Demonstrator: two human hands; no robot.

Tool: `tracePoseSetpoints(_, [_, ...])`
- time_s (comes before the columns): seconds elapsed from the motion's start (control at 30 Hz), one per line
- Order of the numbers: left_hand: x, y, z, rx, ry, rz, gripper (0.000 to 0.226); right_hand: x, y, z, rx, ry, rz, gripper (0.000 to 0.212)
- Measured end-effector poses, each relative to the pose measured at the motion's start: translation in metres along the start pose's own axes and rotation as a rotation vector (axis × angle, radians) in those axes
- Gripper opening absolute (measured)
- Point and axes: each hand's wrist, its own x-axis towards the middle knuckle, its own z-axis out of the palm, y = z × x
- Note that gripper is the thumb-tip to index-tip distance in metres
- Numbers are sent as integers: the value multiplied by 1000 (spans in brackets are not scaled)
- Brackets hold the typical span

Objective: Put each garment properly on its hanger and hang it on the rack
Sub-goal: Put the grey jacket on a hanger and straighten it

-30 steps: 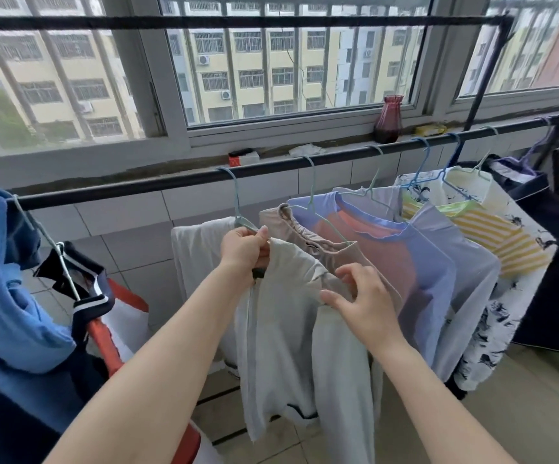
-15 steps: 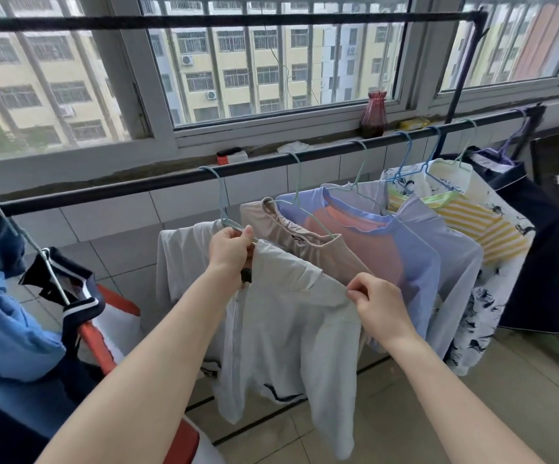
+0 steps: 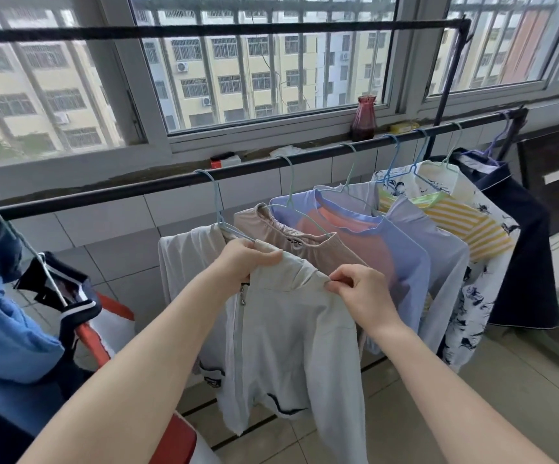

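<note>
A: Setting? 
B: Tiled balcony floor (image 3: 472,413), barred windows (image 3: 264,61), black metal rack bar (image 3: 137,192).

A: Hands? 
B: Left hand (image 3: 244,259) grips the pale grey zip jacket (image 3: 288,346) at its collar; right hand (image 3: 365,296) pinches its shoulder. The jacket hangs on a light blue wire hanger (image 3: 216,202) hooked over the bar.

A single wide-angle head view looks forward and down from the person's own standpoint, facing the window (image 3: 271,61) wall. The rack bar (image 3: 137,187) crosses the frame just ahead, rising toward the right. Both forearms reach in from the bottom edge, close to the lens. Straight lines bow near the edges.
</note>
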Motion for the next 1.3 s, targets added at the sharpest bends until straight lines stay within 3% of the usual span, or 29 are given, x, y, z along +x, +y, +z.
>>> tracePoseSetpoints(0.07, [-4, 4, -7, -68, 74, -2, 9, 1, 2, -3, -11, -12, -6, 6])
tracePoseSetpoints(0.17, [3, 11, -19, -226, 297, 32, 14, 5, 4, -8, -19, -39, -13, 8])
tracePoseSetpoints(0.3, [10, 12, -14, -181, 403, 31, 13, 8, 4, -8, -9, -79, -14, 10])
tracePoseSetpoints(0.43, [13, 14, -19, -162, 398, 24, 13, 2, 9, -12, 37, -102, 44, 16])
tracePoseSetpoints(0.6, [15, 10, -23, -108, 384, 53, 13, 12, -5, -10, -210, -321, 43, 14])
tracePoseSetpoints(0.77, [8, 11, -32, -36, 308, 82, 11, 40, -50, 14, -162, -353, -24, 47])
tracePoseSetpoints(0.83, [7, 9, -41, -18, 297, 84, 10, 48, -60, 32, -292, -361, -27, 38])
tracePoseSetpoints(0.93, [10, 0, -64, 99, 475, 169, 15, 52, -74, 47, -487, -256, -37, 35])
tracePoseSetpoints(1.0, [12, -4, -83, 288, 647, 192, 10, 54, -83, 52, -522, -221, -86, 41])
tracePoseSetpoints(1.03, [13, -6, -91, 355, 679, 192, 18, 56, -87, 56, -491, -244, -105, 44])
tracePoseSetpoints(1.13, [23, -5, -106, 497, 543, 242, 38, 60, -94, 70, -340, -369, -106, 47])
tracePoseSetpoints(1.23, [34, 3, -112, 608, 321, 299, 29, 62, -93, 83, -267, -343, -75, 39])
tracePoseSetpoints(1.3, [43, 4, -117, 685, 273, 322, 25, 60, -92, 86, -280, -287, -85, 23])
